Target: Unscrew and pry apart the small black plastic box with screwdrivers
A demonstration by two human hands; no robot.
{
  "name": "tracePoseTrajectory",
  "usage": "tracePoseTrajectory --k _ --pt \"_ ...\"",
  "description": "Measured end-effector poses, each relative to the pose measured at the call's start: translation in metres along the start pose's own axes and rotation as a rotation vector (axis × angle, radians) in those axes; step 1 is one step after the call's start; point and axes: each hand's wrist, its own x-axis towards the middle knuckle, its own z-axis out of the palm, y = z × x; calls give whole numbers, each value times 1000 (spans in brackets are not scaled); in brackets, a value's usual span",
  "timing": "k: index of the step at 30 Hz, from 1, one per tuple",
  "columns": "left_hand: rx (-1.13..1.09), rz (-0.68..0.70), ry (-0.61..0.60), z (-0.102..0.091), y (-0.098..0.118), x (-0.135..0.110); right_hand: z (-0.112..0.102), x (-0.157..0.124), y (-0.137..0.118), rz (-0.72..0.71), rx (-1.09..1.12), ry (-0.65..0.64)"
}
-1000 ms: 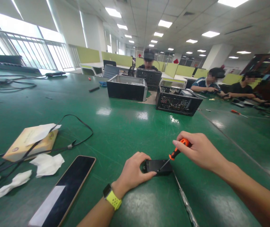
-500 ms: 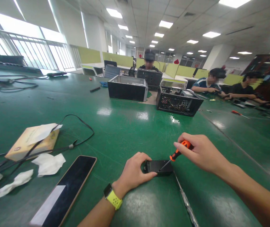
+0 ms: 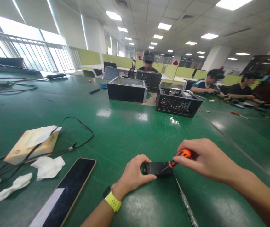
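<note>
A small black box-shaped device (image 3: 157,170) lies on the green tabletop in front of me. My left hand (image 3: 135,173) grips its left end between thumb and fingers. In my right hand (image 3: 198,157) is an orange-and-black screwdriver (image 3: 184,154), held by its handle and slanting down to the left. Its shaft reaches the top face of the device; the exact spot under the tip is too small to make out. Beside the device's right end lies a second, silver screwdriver-like tool (image 3: 184,200), pointing toward me.
To the left lie a smartphone (image 3: 78,179), crumpled tissues (image 3: 48,166), a yellow box (image 3: 19,151) and black cables (image 3: 87,121). Farther off stand open computer cases (image 3: 125,91) (image 3: 178,102). Other people (image 3: 208,83) sit at the far side.
The screwdriver in my right hand has tilted lower, its handle now nearer the device. My left hand keeps its hold on the device. The whole view has shifted slightly.
</note>
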Motion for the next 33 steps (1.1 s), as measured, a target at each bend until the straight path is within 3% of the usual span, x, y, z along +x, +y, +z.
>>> tracePoseTrajectory --k 4,6,8,12,14,16,19,22,24,29,33 --pt "-6 -9 -6 0 0 1 0 -10 10 13 82 37" --pt "-5 -10 -6 0 -1 1 13 -23 26 103 116 168" --pt "-1 -7 -4 1 -1 1 40 -42 48 267 86 342" --pt "12 23 -8 0 1 0 113 -85 82 476 -9 300" --pt "27 55 -2 0 3 -1 140 -104 84 485 -13 304" --pt "49 87 16 -1 5 -1 154 -118 75 475 -25 388" --pt "82 129 48 -2 6 0 161 -133 46 493 -23 381" --pt "117 171 74 -3 4 1 162 -138 19 536 23 138" --pt "139 193 86 -2 3 1 161 -139 11 527 101 66" --pt "190 213 81 -2 4 0 163 -136 10 419 380 103" --pt "206 202 78 -2 5 0 169 -128 5 444 452 167"
